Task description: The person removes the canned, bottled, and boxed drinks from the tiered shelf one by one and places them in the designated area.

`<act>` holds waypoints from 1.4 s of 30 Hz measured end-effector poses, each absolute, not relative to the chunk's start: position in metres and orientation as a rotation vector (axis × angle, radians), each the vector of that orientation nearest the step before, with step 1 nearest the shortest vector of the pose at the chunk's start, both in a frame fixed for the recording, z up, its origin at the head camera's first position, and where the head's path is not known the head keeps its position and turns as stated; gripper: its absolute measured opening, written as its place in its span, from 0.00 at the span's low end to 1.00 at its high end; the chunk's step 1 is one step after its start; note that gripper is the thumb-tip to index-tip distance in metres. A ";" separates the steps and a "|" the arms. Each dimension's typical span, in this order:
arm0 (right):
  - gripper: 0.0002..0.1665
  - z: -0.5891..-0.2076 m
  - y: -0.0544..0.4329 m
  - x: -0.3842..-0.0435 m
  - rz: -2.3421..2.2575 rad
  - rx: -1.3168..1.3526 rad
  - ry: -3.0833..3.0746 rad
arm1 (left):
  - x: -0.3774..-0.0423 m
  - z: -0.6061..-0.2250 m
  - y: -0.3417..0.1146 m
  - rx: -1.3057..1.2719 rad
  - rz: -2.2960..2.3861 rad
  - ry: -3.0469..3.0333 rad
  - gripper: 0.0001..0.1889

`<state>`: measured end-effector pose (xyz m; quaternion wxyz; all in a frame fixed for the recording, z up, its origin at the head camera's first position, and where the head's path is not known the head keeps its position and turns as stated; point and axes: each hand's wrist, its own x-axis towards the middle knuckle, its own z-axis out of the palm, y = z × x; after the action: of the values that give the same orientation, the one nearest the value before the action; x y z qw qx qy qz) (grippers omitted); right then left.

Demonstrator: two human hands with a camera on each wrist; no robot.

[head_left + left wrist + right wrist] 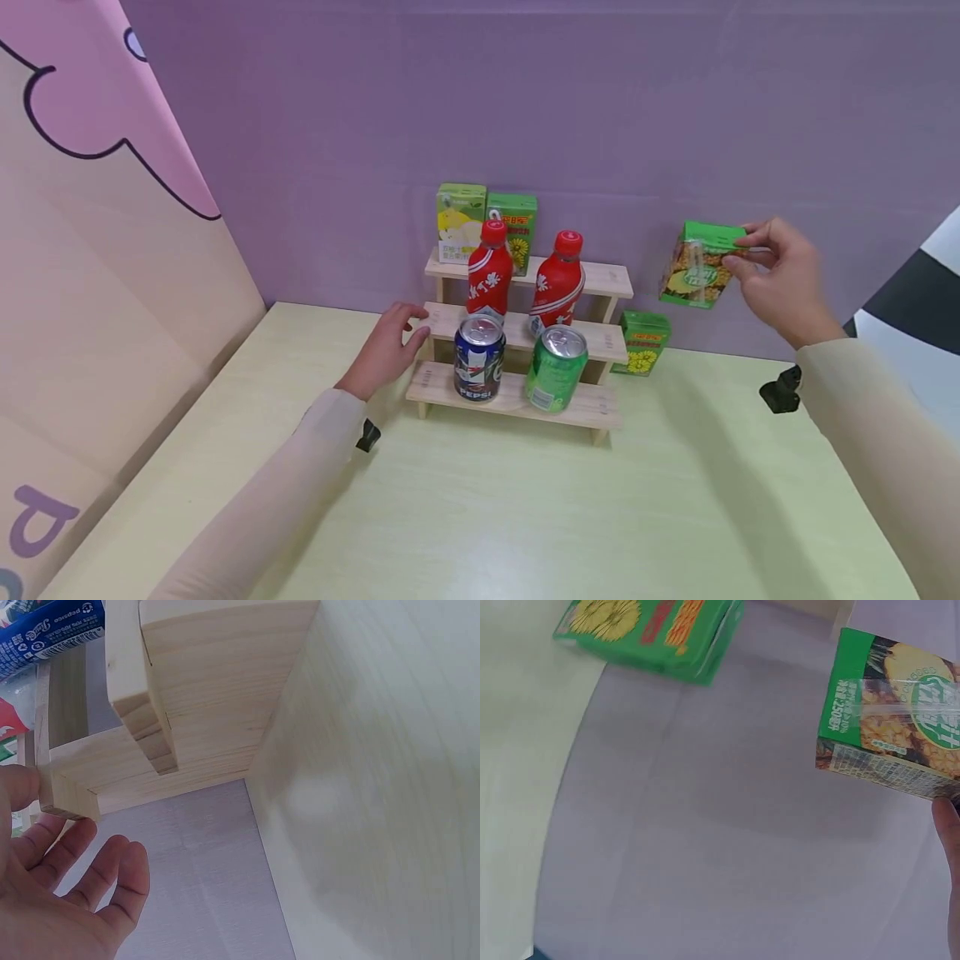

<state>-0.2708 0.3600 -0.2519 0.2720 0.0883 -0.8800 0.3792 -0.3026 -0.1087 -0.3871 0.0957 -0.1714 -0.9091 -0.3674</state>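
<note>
My right hand (780, 279) pinches a green drink carton (697, 265) by its top edge, thumb and fingertips on the upper right corner, mid-right of the head frame. The carton hangs in the air, slightly tilted, long axis near vertical, clear of the table (525, 517). The right wrist view shows the same carton (892, 712) at upper right, a fingertip just showing at its lower corner.

The wooden three-step rack (517, 350) lies to the left of and a little below the carton. Its top step has bare board at its right end; that spot is nearer my right hand than my left.

My left hand (386, 350) rests against the left end of the rack's middle step, fingers relaxed and spread, holding nothing. The left wrist view confirms it: open palm (67, 900), fingertips touching the wood.

Count:
- Cartons: four. Two on the top step at left (461, 221) (513, 229), one standing on the table (641, 342) just beside the rack's right end, one in my grip.
- Red bottles: two (489, 271) (558, 283), middle step.
- Cans: two, bottom step; blue (478, 358), green (557, 368).
</note>
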 end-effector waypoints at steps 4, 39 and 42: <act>0.10 -0.261 0.378 -0.261 1.043 0.137 -2.436 | -0.303 -0.388 -0.110 -0.511 -1.088 -2.692 0.16; 0.07 -0.383 0.419 -0.284 1.120 -0.112 -2.621 | -0.303 -0.388 -0.108 -0.498 -1.096 -2.694 0.16; 0.08 -0.383 0.420 -0.286 1.131 -0.093 -2.638 | -0.303 -0.388 -0.109 -0.492 -1.096 -2.691 0.16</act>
<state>-0.2858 0.4197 -0.3830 0.1348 -0.0321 -0.9103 0.3902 -0.3026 -0.1085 -0.3876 0.0973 -0.1661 -0.9089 -0.3700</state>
